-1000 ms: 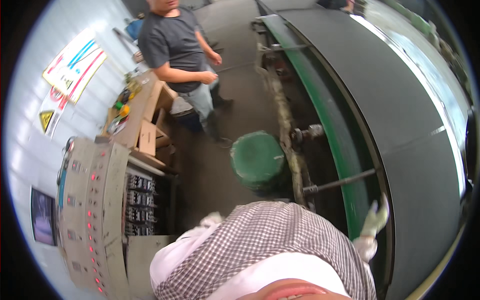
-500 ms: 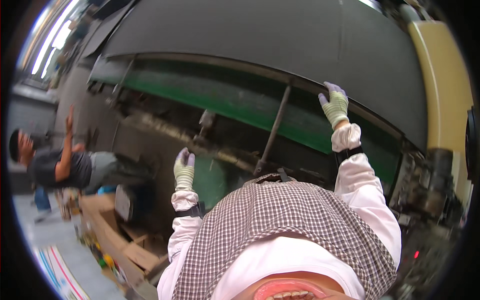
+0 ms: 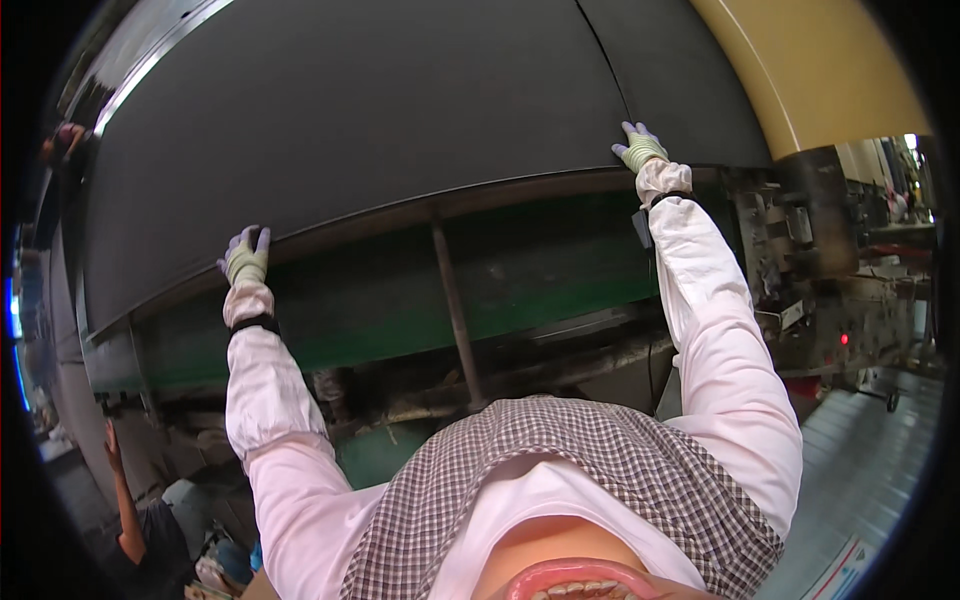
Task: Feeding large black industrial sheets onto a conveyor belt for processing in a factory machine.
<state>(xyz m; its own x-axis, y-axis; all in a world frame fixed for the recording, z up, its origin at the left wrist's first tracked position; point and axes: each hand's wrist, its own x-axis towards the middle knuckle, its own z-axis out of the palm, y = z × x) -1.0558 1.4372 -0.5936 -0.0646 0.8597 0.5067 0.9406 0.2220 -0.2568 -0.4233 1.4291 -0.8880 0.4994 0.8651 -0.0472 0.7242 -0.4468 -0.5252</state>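
A wide dark grey sheet-like surface (image 3: pixel 400 120) spreads in front of me, its near edge running above a green panel. My left hand (image 3: pixel 245 257), in a pale glove with lavender fingertips, rests at that near edge on the left side, fingers apart. Farther up and to the right, my right hand (image 3: pixel 641 148), gloved alike, lies on the surface with its fingers spread. A thin dark seam (image 3: pixel 605 55) runs down the surface to the right fingertips. Neither hand is closed around anything. The undersides of both palms are hidden.
Below the edge are the green panel (image 3: pixel 520 285) and a metal strut (image 3: pixel 455 310). A yellow cylindrical housing (image 3: pixel 820 70) stands at upper right, with machine parts (image 3: pixel 790 240) under it. At lower left a co-worker's raised arm (image 3: pixel 125 490) shows.
My left hand has risen from below the green panel to the dark surface's near edge. The right hand has reached further onto the surface. My view has shifted, and the co-worker appears lower.
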